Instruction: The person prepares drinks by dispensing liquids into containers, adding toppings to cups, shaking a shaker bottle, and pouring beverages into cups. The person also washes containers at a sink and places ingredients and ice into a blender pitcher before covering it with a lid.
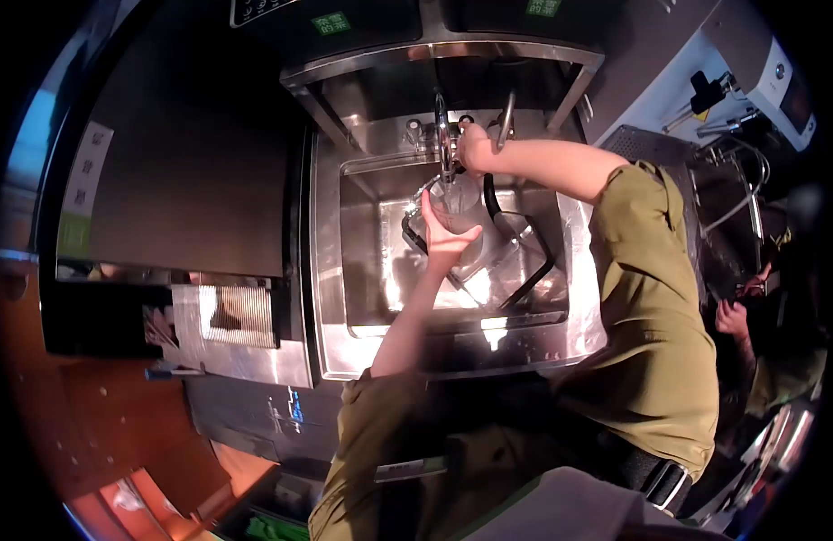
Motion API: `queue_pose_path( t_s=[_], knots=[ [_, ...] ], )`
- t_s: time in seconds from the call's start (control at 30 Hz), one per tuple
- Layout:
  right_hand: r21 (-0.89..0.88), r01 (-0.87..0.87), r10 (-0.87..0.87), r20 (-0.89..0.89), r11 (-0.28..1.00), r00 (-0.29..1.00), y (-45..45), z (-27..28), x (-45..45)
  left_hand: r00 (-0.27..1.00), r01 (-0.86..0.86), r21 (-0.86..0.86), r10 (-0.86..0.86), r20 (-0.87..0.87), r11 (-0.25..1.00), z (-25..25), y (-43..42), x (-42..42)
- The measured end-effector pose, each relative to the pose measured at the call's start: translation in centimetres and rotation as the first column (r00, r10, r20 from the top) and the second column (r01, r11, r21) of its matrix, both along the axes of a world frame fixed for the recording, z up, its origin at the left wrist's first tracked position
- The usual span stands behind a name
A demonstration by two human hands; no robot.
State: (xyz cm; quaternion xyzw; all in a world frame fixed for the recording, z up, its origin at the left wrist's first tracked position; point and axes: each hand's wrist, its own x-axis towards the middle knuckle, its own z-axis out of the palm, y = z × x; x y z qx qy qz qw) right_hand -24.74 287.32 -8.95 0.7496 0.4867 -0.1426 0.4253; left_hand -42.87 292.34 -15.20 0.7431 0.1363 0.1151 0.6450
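My left hand (445, 236) is wrapped round a clear container (461, 200) under the spout of a metal faucet (441, 135). The container is over the steel sink (362, 293). My right hand (472, 149) is at the faucet's base, beside its valve, with the fingers curled and partly hidden behind the wrist. A second curved metal spout (506, 119) stands just right of that hand. Below it, a black hose or handle (493, 194) hangs into the sink, and a dark looped hose (411, 225) lies left of the container.
A metal shelf frame (452, 49) spans the back of the sink. A large dark cabinet (195, 153) stands at the left. At the right are a machine with a steam wand (741, 122) and another person's hand (732, 319).
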Motion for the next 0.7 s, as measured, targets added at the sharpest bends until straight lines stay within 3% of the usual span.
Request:
queue_pose_path(
  t_s=[0.03, 0.1, 0.2, 0.27, 0.33, 0.4, 0.5, 0.6, 0.67, 0.7],
  knots=[
    [0.078, -0.081, 0.071, 0.119, 0.994, 0.99, -0.4, -1.1, -0.1, 0.999, 0.036, 0.031, -0.037, 0.014, 0.999, 0.0, 0.8, 0.1],
    [0.256, 0.055, -0.023, -0.125, 0.965, 0.992, -0.1, 0.5, 2.1, 0.993, 0.098, 0.076, -0.102, 0.052, 0.992, 0.0, 1.6, 0.5],
    [0.42, 0.275, -0.183, -0.246, 0.865, 0.952, 0.6, 3.9, 2.3, 0.977, 0.178, 0.106, -0.188, 0.099, 0.978, -1.1, 2.7, -0.2],
    [0.545, 0.397, -0.257, -0.316, 0.739, 0.913, 0.5, 4.4, 0.4, 0.978, 0.17, 0.134, -0.183, 0.095, 0.976, -1.5, 3.2, -0.7],
    [0.718, 0.544, -0.304, -0.452, 0.434, 0.839, -0.2, 0.6, 0.6, 0.983, 0.17, 0.148, -0.179, 0.051, 0.974, -1.9, 3.6, -1.6],
    [0.67, 0.662, -0.278, -0.601, 0.336, 0.75, -1.1, -2.0, 2.3, 0.982, 0.164, 0.15, -0.176, 0.071, 0.975, -2.7, 4.1, -1.8],
    [0.717, 0.652, -0.317, -0.576, 0.247, 0.754, -1.4, -2.1, 2.5, 0.972, 0.221, 0.188, -0.232, 0.038, 0.957, -2.8, 4.3, -1.2],
    [0.682, 0.683, -0.458, -0.535, 0.261, 0.71, -1.4, -0.7, 1.2, 0.955, 0.292, 0.194, -0.295, -0.014, 0.936, -3.1, 4.1, -1.3],
    [0.711, 0.485, -0.213, -0.442, 0.509, 0.871, -2.9, -0.9, 0.4, 0.946, 0.324, 0.187, -0.319, -0.06, 0.927, -3.1, 4.1, -1.5],
    [0.668, 0.606, -0.422, -0.445, 0.431, 0.79, -3.0, -1.0, -0.8, 0.94, 0.338, 0.174, -0.325, -0.099, 0.925, -2.6, 4.0, -1.5]
  ],
)
